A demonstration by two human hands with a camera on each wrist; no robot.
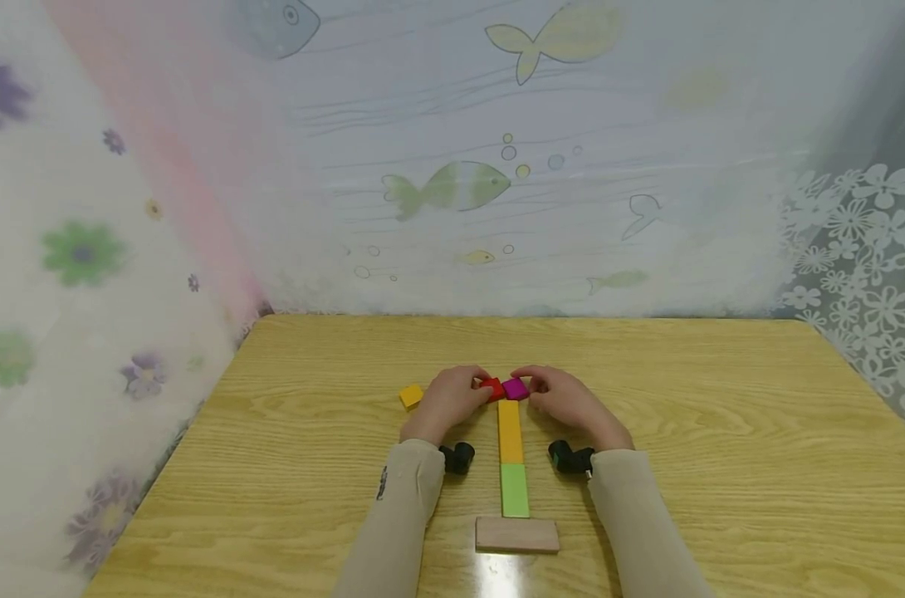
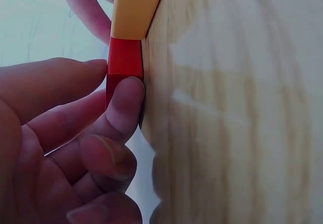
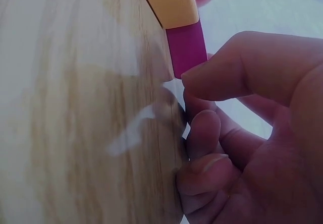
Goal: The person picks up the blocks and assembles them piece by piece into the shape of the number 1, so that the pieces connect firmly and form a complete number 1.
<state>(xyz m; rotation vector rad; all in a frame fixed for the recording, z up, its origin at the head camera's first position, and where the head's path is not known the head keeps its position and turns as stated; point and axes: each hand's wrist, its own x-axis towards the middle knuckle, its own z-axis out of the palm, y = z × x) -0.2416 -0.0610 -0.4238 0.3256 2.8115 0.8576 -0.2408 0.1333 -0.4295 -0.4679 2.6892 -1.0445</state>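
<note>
At the far end of a line of blocks, my left hand [image 1: 447, 400] pinches a red block [image 1: 491, 389]. My right hand [image 1: 572, 405] has thumb and finger at a magenta block [image 1: 516, 389], set slightly askew beside the red one. Both lie at the far end of a long yellow-orange block [image 1: 510, 432], which runs on to a light green block [image 1: 515, 490]. Up close in the left wrist view, fingertips lie on the red block [image 2: 124, 57] against the yellow end. In the right wrist view, a fingertip touches the corner of the magenta block [image 3: 186, 48].
A plain wooden plank [image 1: 516, 536] lies crosswise at the near end of the green block. Left of my left hand sits a loose yellow block [image 1: 411, 397]. The wood-grain table [image 1: 310, 465] meets a patterned curtain [image 1: 437, 282] at the back.
</note>
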